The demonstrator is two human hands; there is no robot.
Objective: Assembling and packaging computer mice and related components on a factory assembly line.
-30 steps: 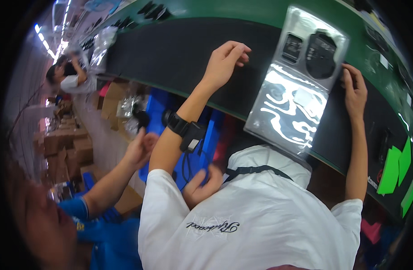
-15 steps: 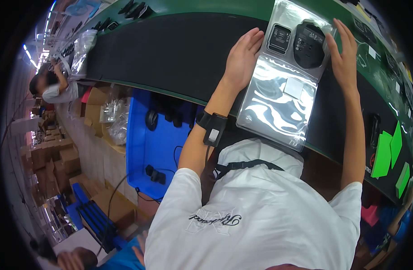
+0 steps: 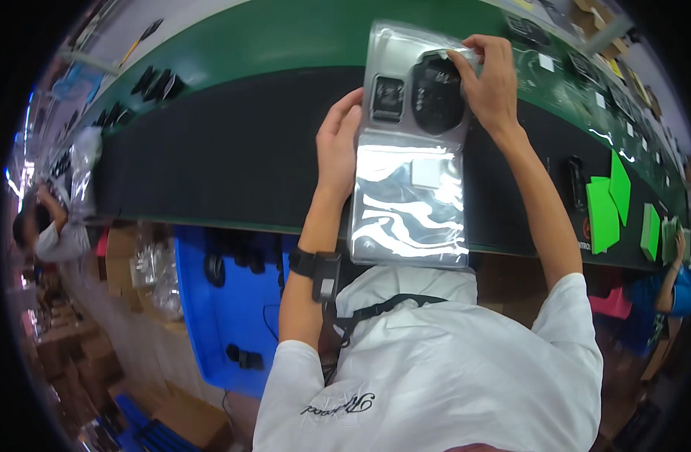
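An unfolded clear plastic clamshell package [image 3: 391,203] lies at the near edge of the dark work surface, reaching toward my waist. Its far half has a black computer mouse [image 3: 434,98] and a small black rectangular part [image 3: 388,99] in moulded hollows. A small white square [image 3: 424,174] shows on the shiny near half. My right hand [image 3: 490,87] pinches the far right rim of the clamshell, thumb over the plastic beside the mouse. Along the left edge, my left hand [image 3: 338,147] rests against the clamshell with its fingers extended.
Bright green cards [image 3: 605,215] lie on the black mat [image 3: 232,143] to the right. Below the bench's left side stands a blue bin [image 3: 225,316] with black items. Several dark objects [image 3: 158,84] sit on the green strip at far left. Other people [image 3: 51,226] work at both ends.
The view has shifted, and the clamshell now sits straighter. My right hand has gone from open beside the package to gripping its far right rim. My left hand stays along the left edge.
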